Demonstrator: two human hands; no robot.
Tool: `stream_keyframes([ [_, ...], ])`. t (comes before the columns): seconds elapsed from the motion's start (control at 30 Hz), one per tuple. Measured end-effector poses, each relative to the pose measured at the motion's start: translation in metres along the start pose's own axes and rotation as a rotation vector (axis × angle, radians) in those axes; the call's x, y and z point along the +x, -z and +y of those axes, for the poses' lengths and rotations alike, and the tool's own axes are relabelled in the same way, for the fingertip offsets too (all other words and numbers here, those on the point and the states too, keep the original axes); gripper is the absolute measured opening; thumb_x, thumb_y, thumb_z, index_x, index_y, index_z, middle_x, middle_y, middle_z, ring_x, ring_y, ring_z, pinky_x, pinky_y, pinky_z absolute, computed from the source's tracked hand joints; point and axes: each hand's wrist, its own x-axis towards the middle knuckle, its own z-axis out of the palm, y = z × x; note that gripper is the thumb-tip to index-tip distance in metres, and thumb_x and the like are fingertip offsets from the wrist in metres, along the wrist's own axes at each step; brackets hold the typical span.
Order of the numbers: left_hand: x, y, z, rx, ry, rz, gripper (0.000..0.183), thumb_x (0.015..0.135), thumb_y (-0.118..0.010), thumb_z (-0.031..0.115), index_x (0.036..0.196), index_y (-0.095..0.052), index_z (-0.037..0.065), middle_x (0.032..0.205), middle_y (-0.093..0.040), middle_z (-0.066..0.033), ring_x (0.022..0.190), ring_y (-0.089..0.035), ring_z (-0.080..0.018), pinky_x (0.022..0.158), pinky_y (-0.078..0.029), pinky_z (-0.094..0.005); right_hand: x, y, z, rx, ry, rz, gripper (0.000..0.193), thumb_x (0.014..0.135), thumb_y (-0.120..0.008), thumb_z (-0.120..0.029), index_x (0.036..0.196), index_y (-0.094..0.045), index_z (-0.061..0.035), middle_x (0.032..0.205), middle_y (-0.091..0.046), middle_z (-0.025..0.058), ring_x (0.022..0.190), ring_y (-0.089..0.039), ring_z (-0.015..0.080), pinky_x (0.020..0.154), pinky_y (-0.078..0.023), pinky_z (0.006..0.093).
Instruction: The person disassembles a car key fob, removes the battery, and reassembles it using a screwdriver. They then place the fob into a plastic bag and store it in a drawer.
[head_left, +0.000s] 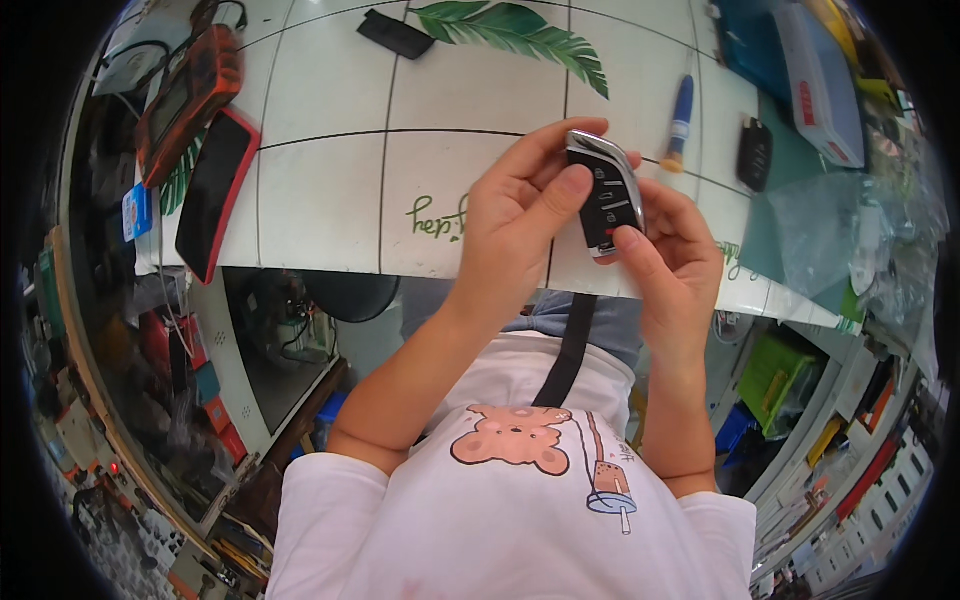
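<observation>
Between both hands, above the near edge of the white table, is a black car key fob (606,200) with a silver rim and several buttons facing up. My left hand (525,200) grips its upper left side, the thumb lying on its face near the top. My right hand (675,245) holds the lower right side, its thumb on the bottom end by a small red mark. The fingers behind the fob are partly hidden. A second dark key fob (755,153) lies on the table to the right, apart from both hands.
A blue-handled screwdriver (681,122) lies right of the hands. On the left are a red-edged phone (217,195) and an orange-and-black handheld device (190,100). A small black case (396,35) sits at the back. Clear plastic bags (840,240) and a white-blue box (820,85) crowd the right.
</observation>
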Motion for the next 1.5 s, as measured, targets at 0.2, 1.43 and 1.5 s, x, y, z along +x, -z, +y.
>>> stream_keyframes([
  [0.2,-0.002,-0.001,-0.004,0.062,-0.033,-0.05,0.034,0.09,-0.052,0.01,0.12,-0.046,-0.003,0.107,-0.06,-0.0175,0.099,-0.058,-0.0181,0.086,-0.047,-0.029,-0.002,0.008,0.004,0.011,0.012,0.006,0.028,0.079,-0.058,0.003,0.106,-0.051,0.0045,0.094,-0.06,0.0091,0.081,-0.059,0.0112,0.063,-0.053,0.0234],
  [1.43,0.008,0.032,0.003,-0.805,0.288,-0.123,0.066,0.089,-0.038,0.055,0.135,-0.031,0.008,0.11,-0.052,-0.0071,0.082,-0.049,-0.0192,0.066,-0.044,-0.0379,-0.005,0.005,0.02,-0.065,0.261,-0.072,0.035,0.081,-0.058,-0.003,0.115,-0.049,-0.0011,0.093,-0.059,0.0087,0.08,-0.057,0.012,0.071,-0.047,0.024],
  [1.5,0.005,0.031,0.002,-0.828,0.224,-0.146,0.058,0.09,-0.034,0.056,0.118,-0.045,0.007,0.096,-0.052,-0.0076,0.07,-0.05,-0.0191,0.057,-0.05,-0.0387,-0.005,0.005,0.02,-0.13,0.21,-0.058,0.03,0.08,-0.062,-0.004,0.108,-0.055,-0.0021,0.089,-0.059,0.0071,0.079,-0.058,0.0115,0.07,-0.048,0.0252],
])
